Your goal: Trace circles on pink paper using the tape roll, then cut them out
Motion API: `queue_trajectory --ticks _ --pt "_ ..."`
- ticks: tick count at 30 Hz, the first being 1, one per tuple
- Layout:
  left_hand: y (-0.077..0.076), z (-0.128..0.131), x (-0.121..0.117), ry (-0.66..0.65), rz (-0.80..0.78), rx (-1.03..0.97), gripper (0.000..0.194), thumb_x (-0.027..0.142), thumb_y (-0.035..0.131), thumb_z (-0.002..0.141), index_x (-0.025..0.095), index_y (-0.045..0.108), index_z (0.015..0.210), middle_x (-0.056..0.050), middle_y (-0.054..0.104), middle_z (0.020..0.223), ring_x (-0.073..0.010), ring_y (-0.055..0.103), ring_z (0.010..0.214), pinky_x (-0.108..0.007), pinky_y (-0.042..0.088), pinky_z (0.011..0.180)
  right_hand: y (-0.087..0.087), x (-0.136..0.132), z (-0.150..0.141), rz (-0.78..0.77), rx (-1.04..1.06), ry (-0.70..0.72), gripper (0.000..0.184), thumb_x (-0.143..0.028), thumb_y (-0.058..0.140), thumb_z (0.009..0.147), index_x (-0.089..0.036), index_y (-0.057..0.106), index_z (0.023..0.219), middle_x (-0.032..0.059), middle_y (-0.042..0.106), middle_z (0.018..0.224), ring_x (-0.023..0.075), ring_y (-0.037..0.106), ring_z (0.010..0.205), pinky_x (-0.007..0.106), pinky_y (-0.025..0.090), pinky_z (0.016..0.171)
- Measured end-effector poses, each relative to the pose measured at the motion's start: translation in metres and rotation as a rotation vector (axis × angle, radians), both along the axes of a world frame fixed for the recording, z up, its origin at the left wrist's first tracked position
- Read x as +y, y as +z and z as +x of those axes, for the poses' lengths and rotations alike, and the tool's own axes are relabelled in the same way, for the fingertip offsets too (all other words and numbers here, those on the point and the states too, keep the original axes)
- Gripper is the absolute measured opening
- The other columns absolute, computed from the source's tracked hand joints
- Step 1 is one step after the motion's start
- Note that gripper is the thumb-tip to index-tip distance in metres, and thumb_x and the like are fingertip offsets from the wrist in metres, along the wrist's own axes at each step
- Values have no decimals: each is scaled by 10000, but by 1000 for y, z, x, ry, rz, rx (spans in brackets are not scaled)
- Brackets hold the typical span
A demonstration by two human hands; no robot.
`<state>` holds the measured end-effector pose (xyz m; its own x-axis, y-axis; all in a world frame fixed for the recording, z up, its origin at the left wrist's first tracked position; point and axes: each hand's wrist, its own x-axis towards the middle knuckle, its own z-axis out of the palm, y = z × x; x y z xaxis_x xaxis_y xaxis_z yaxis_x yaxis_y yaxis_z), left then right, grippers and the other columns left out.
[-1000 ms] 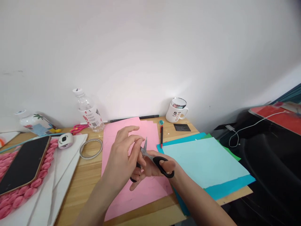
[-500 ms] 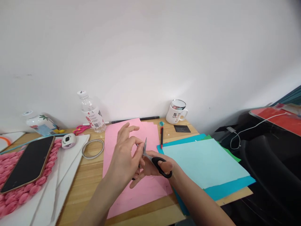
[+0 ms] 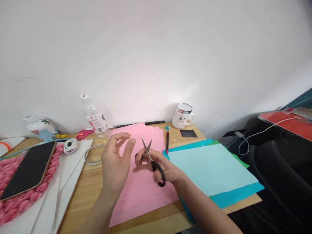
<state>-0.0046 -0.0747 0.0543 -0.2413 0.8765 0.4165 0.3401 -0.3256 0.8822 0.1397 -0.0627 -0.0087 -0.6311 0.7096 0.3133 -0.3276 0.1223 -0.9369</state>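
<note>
Black-handled scissors (image 3: 158, 172) are in my right hand (image 3: 165, 162), thumb through one handle loop, the pointed blades parted and tilted upward. To the left of the blades my left hand (image 3: 117, 162) is raised with curved fingers and the thumb apart from them; I see nothing between them. Both hands are over overlapping sheets of pink paper (image 3: 143, 204) on the wooden table. Right of my right hand lies a pale blue sheet (image 3: 212, 165) on top of darker blue and green ones.
At the back stand a plastic bottle (image 3: 96, 118) and a white mug (image 3: 181, 118). A red-and-black pen (image 3: 167, 143) and a dark card (image 3: 188, 133) lie nearby. On the left are a tape roll (image 3: 94, 161), a correction-tape-like dispenser (image 3: 71, 146) and a phone (image 3: 30, 169) on pink paper rolls.
My left hand has moved left, away from the scissors, and its thumb has parted from its fingers. My right hand has shifted slightly left; the scissors' blades now show parted.
</note>
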Motion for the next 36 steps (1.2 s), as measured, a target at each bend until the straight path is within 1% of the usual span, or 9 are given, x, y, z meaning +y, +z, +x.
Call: queue_trajectory --ticks 4,6,9,13,18,22,25,32,36 --pt "-13 -11 4 56 -68 -157 188 360 645 762 189 584 715 -4 638 741 -152 612 785 -279 494 775 -1 -4 -12 373 -401 -661 621 -511 744 668 -247 558 1197 59 433 966 212 442 943 443 451 887" --pt "-19 -16 7 73 -104 -206 202 371 658 745 185 594 702 4 631 690 -142 606 734 -275 491 759 -7 -5 -16 504 -571 -842 569 -405 714 739 -258 541 1261 72 417 975 226 447 953 429 466 847" --pt "-26 -23 11 66 -193 -230 242 415 629 763 176 618 725 -7 645 691 -145 611 723 -294 492 780 -16 -4 -18 632 -782 -994 570 -248 685 761 -279 520 1305 91 411 1007 245 451 977 417 462 816" --pt "-31 -25 14 -14 -286 -201 332 490 600 762 163 657 770 -38 679 729 -177 637 725 -321 510 755 -22 -2 -17 704 -925 -1027 589 -200 664 753 -290 513 1315 93 428 1003 249 455 982 404 449 814" --pt "-30 -18 15 -79 -308 48 372 535 604 728 180 681 649 -55 712 728 -216 649 741 -315 495 725 -21 -3 -18 745 -975 -1028 589 -177 662 734 -284 529 1298 91 437 990 244 449 961 397 432 814" --pt "-29 -10 16 -55 -348 191 320 491 629 699 197 650 574 -17 687 640 -186 610 642 -277 449 621 -22 -3 -19 785 -986 -1039 620 -97 644 696 -283 547 1280 89 441 966 243 439 949 386 419 799" --pt "-30 -7 18 -44 -334 229 341 469 587 716 193 579 517 -1 627 553 -155 543 561 -263 404 568 -23 -2 -18 789 -987 -1018 608 -125 660 702 -306 549 1272 86 453 975 243 440 949 393 409 805" --pt "-33 -9 20 -126 -253 289 341 445 516 738 196 448 515 39 464 495 -122 421 519 -251 346 548 -28 1 -16 789 -971 -970 595 -206 694 722 -324 537 1283 77 464 982 237 461 967 392 402 813" --pt "-35 -10 21 -154 -254 288 333 426 490 763 198 419 530 41 434 508 -122 425 535 -249 344 568 -28 3 -14 795 -968 -979 624 -163 670 719 -351 521 1295 73 465 990 235 461 962 410 391 835"
